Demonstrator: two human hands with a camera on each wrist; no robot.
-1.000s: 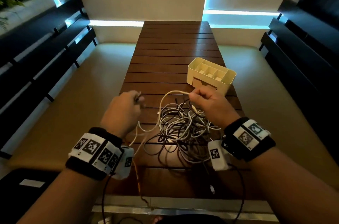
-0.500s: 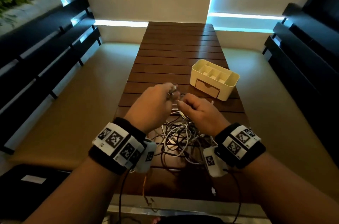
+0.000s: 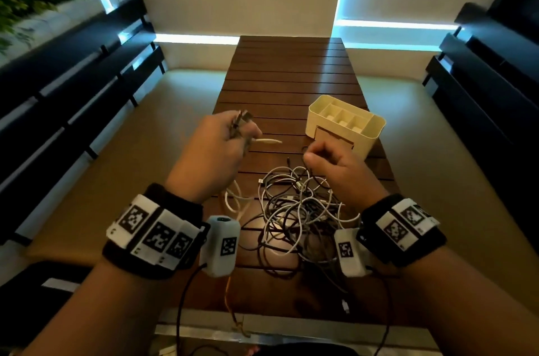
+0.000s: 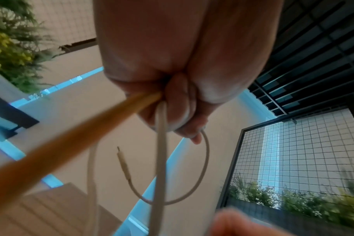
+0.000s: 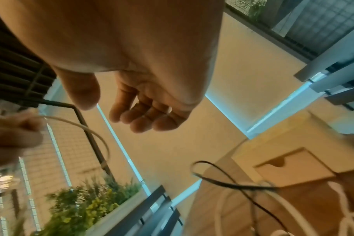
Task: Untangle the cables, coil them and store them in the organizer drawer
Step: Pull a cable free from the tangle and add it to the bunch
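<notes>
A tangle of white and dark cables (image 3: 297, 210) lies on the slatted wooden table (image 3: 291, 75) between my wrists. My left hand (image 3: 239, 131), raised above the table left of the tangle, grips a bunch of cable. In its fist are a white cable (image 4: 160, 159) looped with its connector (image 4: 122, 162) hanging free, and an orange cable (image 4: 71, 143). A white plug end (image 3: 268, 140) sticks out to the right. My right hand (image 3: 315, 156) hovers over the tangle's far edge; its fingers (image 5: 144, 121) are loosely curled and hold nothing. The cream organizer (image 3: 376, 122) stands behind it with its drawer (image 3: 332, 138) closed.
Dark slatted benches (image 3: 73, 87) run along both sides of the table, with pale floor (image 3: 122, 175) between. A black cable loop (image 5: 222, 182) rises from the tangle near the organizer. Thin wires from the wrist cameras hang over the table's near edge (image 3: 262, 329).
The hands came together over the tangle, then parted. The right hand let go of the white cable it was pinching; the left now holds that end and has lifted up and left.
</notes>
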